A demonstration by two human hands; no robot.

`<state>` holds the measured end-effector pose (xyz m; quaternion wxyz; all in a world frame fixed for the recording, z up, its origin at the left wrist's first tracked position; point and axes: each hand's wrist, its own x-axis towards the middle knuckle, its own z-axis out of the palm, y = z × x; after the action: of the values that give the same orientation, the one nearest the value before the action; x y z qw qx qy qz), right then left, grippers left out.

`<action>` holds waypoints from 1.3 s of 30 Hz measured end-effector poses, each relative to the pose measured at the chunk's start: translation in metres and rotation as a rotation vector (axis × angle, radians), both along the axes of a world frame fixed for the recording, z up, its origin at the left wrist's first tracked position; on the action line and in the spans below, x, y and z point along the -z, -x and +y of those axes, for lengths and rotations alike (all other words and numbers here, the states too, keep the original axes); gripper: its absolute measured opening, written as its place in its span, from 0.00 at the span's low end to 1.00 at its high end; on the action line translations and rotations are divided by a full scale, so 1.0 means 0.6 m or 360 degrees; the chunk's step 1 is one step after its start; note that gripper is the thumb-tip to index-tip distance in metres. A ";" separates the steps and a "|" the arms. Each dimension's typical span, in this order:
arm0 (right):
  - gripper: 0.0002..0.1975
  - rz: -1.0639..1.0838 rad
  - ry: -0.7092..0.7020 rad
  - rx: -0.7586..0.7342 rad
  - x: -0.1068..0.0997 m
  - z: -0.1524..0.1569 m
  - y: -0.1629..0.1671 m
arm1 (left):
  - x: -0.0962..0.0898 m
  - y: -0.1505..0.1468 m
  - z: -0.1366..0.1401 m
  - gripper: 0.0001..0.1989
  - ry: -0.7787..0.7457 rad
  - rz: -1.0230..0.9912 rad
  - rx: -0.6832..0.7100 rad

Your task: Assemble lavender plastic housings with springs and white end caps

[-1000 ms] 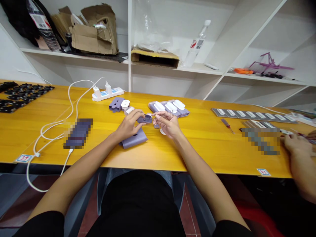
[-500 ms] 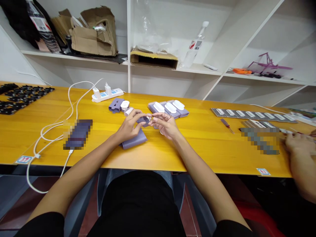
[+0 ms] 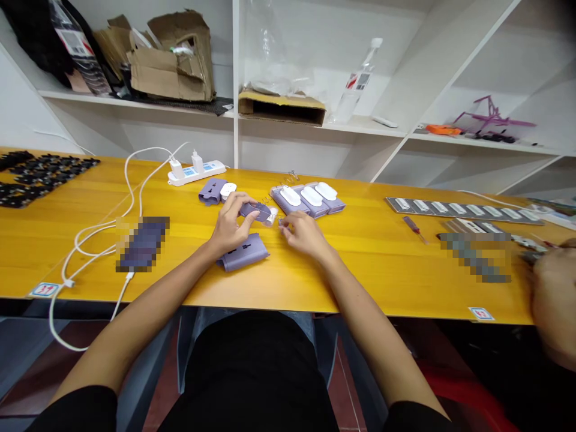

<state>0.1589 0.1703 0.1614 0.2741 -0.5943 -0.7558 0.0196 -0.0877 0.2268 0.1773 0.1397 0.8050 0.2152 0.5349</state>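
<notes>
My left hand (image 3: 229, 227) pinches a small grey-purple plastic part (image 3: 255, 211) between thumb and fingers above the table. Just right of that part is a small whitish piece (image 3: 270, 216), too blurred to name. My right hand (image 3: 308, 234) is lowered close to the table with thumb and fingertips together; what they hold, if anything, I cannot make out. Below my left hand lies a purple plastic housing (image 3: 245, 253) with dark slots. Thin coiled wire pieces, like springs (image 3: 288, 178), show beyond my hands beside several purple housings (image 3: 315, 207) with white oval tops.
A purple housing (image 3: 211, 191) and a white round-edged piece (image 3: 228, 191) lie near the power strip (image 3: 198, 173). On the left are a phone (image 3: 143, 245) and white cables. To the right are a screwdriver (image 3: 414, 229), a long strip of white parts (image 3: 456, 209) and another person's hand (image 3: 555, 288).
My right hand has come away from the plastic part and moved down, its fingers curling in. My left hand still holds the part, now more exposed. The other person's hand has shifted right.
</notes>
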 end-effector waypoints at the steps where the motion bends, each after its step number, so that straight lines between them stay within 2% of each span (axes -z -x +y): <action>1: 0.07 -0.0204 0.0056 0.0015 0.001 -0.002 0.003 | 0.000 0.000 0.000 0.08 0.0003 0.0008 -0.0008; 5: 0.13 -0.0568 0.0182 0.0114 -0.002 -0.009 0.020 | 0.000 -0.001 -0.001 0.08 -0.0005 0.0050 -0.0024; 15: 0.08 -0.0642 0.0218 -0.0041 0.001 -0.013 0.012 | 0.001 0.000 0.001 0.08 -0.0013 0.0068 -0.0028; 19: 0.06 -0.0549 0.0211 -0.0159 0.006 -0.008 0.008 | 0.000 0.001 0.000 0.08 -0.0033 0.0070 -0.0021; 23: 0.10 -0.0400 0.0198 -0.0234 0.014 -0.005 0.004 | 0.001 0.001 0.002 0.08 -0.0023 0.0072 -0.0034; 28: 0.15 -0.0249 0.0226 -0.0207 0.019 -0.006 0.000 | 0.002 0.002 0.005 0.08 -0.0035 0.0094 -0.0063; 35: 0.12 -0.0087 0.0472 -0.0106 0.008 -0.005 -0.002 | 0.004 0.002 0.007 0.08 -0.0057 0.0090 -0.0046; 39: 0.15 -0.0057 0.0428 -0.0127 0.007 -0.009 0.004 | 0.002 0.003 0.006 0.07 -0.0051 0.0092 -0.0052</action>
<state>0.1568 0.1651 0.1574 0.1774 -0.5954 -0.7742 0.1208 -0.0894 0.2301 0.1760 0.1117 0.8187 0.2238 0.5169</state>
